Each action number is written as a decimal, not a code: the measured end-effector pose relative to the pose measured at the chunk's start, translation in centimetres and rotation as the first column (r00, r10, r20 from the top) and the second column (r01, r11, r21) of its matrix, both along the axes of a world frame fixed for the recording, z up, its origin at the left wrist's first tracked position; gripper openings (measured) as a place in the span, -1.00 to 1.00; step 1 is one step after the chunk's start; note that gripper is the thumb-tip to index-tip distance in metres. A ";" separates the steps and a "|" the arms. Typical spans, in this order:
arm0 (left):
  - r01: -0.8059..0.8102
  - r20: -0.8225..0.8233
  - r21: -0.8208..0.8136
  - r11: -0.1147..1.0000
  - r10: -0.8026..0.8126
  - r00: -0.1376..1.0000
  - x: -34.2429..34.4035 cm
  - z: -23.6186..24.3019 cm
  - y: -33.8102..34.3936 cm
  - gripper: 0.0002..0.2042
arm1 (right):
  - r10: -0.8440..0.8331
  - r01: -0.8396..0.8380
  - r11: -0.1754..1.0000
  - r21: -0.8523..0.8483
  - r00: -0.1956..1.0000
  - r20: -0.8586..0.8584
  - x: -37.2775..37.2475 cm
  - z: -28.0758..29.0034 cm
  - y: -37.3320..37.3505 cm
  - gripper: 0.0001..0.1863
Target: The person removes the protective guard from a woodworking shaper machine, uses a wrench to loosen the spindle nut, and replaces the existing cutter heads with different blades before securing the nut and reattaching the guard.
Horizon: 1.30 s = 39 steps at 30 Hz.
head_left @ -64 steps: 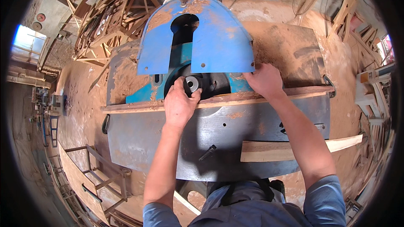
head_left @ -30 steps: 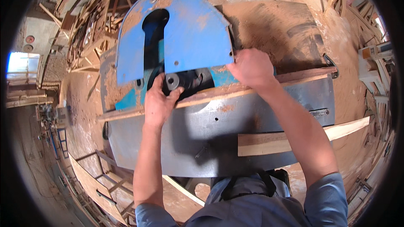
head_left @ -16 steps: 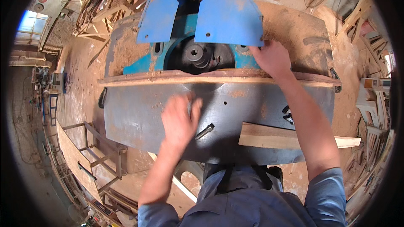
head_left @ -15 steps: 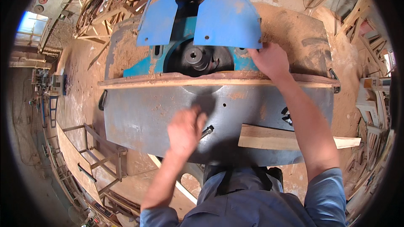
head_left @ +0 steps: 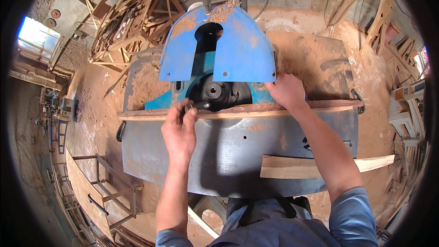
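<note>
Within left hand (head_left: 179, 126), dark bolt (head_left: 201, 105), jutting rightward

left fingers (head_left: 190, 117) in apparent pinch

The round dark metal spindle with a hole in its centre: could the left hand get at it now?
Probably yes: the left hand, gripping a dark rod-like metal piece, is close by, and the spindle shows uncovered below the blue metal hood.

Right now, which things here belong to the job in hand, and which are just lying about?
In the job: dark bolt in the left hand; blue guard, right hand at its corner; dark spindle.

Lying about, apparently: pale board on the metal table; scrap-wood pile.
</note>
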<state>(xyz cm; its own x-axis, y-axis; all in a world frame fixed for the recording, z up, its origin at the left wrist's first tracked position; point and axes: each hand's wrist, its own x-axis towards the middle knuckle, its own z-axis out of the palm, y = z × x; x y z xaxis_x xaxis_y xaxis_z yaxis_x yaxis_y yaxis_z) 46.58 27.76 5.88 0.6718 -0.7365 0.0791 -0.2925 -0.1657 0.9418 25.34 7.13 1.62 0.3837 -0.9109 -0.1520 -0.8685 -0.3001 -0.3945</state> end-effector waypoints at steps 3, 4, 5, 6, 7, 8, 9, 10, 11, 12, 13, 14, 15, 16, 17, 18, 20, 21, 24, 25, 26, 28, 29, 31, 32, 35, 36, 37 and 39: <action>-0.005 0.186 0.068 0.998 -0.008 0.982 2.0 -1.4 -3.4 -0.75 | 0.013 -0.014 1.000 -0.013 1.000 -0.022 0.3 0.1 0.0 -0.16; 0.029 0.098 0.058 0.998 -0.035 0.995 2.0 -1.6 -4.0 -0.77 | 0.011 -0.011 1.000 -0.003 1.000 -0.017 0.3 0.2 0.1 -0.16; 0.036 0.106 0.067 0.997 -0.043 0.993 2.3 -2.4 -4.4 -0.77 | 0.009 -0.008 1.000 0.008 1.000 -0.011 0.4 0.4 0.2 -0.16; 0.044 0.144 0.097 0.994 -0.058 0.988 2.3 -2.6 -4.9 -0.76 | 0.000 0.001 1.000 0.016 1.000 -0.010 0.2 0.5 0.2 -0.16; 0.049 0.182 0.128 0.991 -0.072 0.981 2.4 -2.6 -5.3 -0.76 | 0.002 -0.002 1.000 0.004 1.000 0.000 0.0 0.4 0.1 -0.16; 0.078 0.295 0.161 0.984 -0.124 0.948 2.4 -2.4 -5.6 -0.75 | 0.005 -0.005 1.000 -0.008 1.000 0.011 -0.1 0.0 -0.1 -0.17; 0.097 0.401 0.202 0.975 -0.173 0.900 2.3 -1.7 -5.7 -0.74 | 0.014 -0.014 1.000 -0.014 1.000 0.022 0.0 -0.5 0.0 -0.18; 0.115 0.499 0.241 0.964 -0.225 0.837 2.1 -0.8 -5.9 -0.73 | 0.016 -0.016 1.000 -0.018 1.000 0.021 -0.2 -0.6 0.0 -0.19; 0.132 0.507 0.307 0.943 -0.279 0.816 1.6 0.0 -6.3 -0.70 | 0.019 -0.019 1.000 -0.021 1.000 0.019 -0.3 -0.7 -0.1 -0.20; 0.140 0.534 0.339 0.931 -0.312 0.785 1.1 0.2 -6.5 -0.70 | 0.026 -0.026 0.999 -0.023 0.999 0.021 -0.3 -0.5 -0.1 -0.22; 0.145 0.560 0.370 0.918 -0.345 0.753 0.6 0.3 -6.7 -0.69 | 0.015 -0.015 1.000 0.006 1.000 0.017 -0.2 -0.3 -0.1 -0.23; 0.089 0.577 0.461 0.883 -0.374 0.726 0.4 -0.3 -6.8 -0.67 | 0.004 -0.004 0.999 0.035 1.000 0.012 -0.2 0.0 -0.1 -0.25; 0.082 0.557 0.447 0.891 -0.348 0.754 0.2 -0.4 -6.9 -0.67 | -0.007 0.007 0.998 0.063 1.000 0.008 -0.1 0.2 -0.1 -0.27; 0.073 0.536 0.433 0.899 -0.321 0.781 0.1 -0.5 -6.9 -0.66 | -0.008 0.007 0.998 0.068 1.000 0.023 -0.1 0.3 -0.1 -0.27; 0.063 0.514 0.419 0.906 -0.294 0.806 0.1 -0.5 -6.9 -0.66 | -0.009 0.006 0.997 0.072 0.999 0.038 0.0 0.4 0.0 -0.27; 0.085 0.550 0.411 0.908 -0.321 0.771 0.2 -0.8 -6.7 -0.62 | -0.011 0.007 0.997 0.079 0.999 0.047 0.0 0.5 0.1 -0.27; 0.040 0.604 0.382 0.923 -0.282 0.745 0.1 -0.9 -6.7 -0.58 | 0.005 -0.007 0.994 0.107 1.000 0.016 0.0 1.2 0.1 -0.24; 0.025 0.626 0.368 0.929 -0.268 0.733 -0.2 -1.1 -6.7 -0.55 | 0.008 -0.007 0.992 0.124 1.000 -0.006 -0.1 1.3 0.1 -0.23; -0.100 0.551 0.541 0.835 -0.262 0.793 -0.6 -0.4 -7.5 -0.52 | 0.014 -0.012 0.996 0.088 1.000 -0.021 -0.1 0.7 -0.2 -0.20; -0.118 0.537 0.590 0.799 -0.280 0.796 -0.6 -0.3 -7.8 -0.58 | 0.019 -0.016 0.997 0.081 0.999 -0.037 -0.2 0.6 -0.3 -0.19; -0.087 0.583 0.552 0.829 -0.309 0.752 -0.5 -0.3 -7.8 -0.68 | 0.025 -0.021 0.997 0.074 0.998 -0.053 -0.3 0.6 -0.4 -0.19; 0.108 0.638 0.333 0.937 -0.308 0.706 0.9 -1.9 -7.1 -0.69 | 0.022 -0.020 0.998 0.063 0.999 -0.026 0.0 1.0 -0.1 -0.22; 0.229 0.651 0.211 0.950 -0.311 0.693 1.5 -2.5 -6.9 -0.68 | 0.025 -0.024 0.998 0.054 0.999 -0.021 0.0 0.8 0.0 -0.24; 0.154 0.610 0.202 0.967 -0.247 0.753 1.0 -2.2 -6.9 -0.67 | 0.020 -0.019 0.999 0.035 1.000 -0.007 0.0 0.5 0.0 -0.29; 0.115 0.588 0.198 0.973 -0.212 0.781 0.6 -1.9 -6.9 -0.67 | 0.030 -0.029 0.999 0.028 1.000 -0.010 -0.1 0.4 -0.1 -0.31; -0.064 0.449 0.603 0.795 -0.272 0.851 -0.5 -0.1 -7.6 -0.68 | 0.043 -0.043 0.999 0.011 0.999 -0.016 -0.4 0.1 -0.2 -0.35; -0.065 0.387 0.685 0.726 -0.287 0.876 -1.0 1.4 -8.2 -0.65 | 0.042 -0.042 0.999 0.002 0.999 -0.009 -0.3 0.0 -0.2 -0.35; -0.010 0.457 0.558 0.830 -0.297 0.838 -0.8 0.8 -7.8 -0.65 | 0.041 -0.041 0.999 -0.007 0.999 -0.002 -0.2 -0.1 -0.2 -0.35; 0.127 0.596 0.270 0.954 -0.269 0.757 0.6 -2.0 -6.8 -0.65 | 0.038 -0.038 0.999 0.004 0.999 -0.007 0.0 0.1 -0.1 -0.34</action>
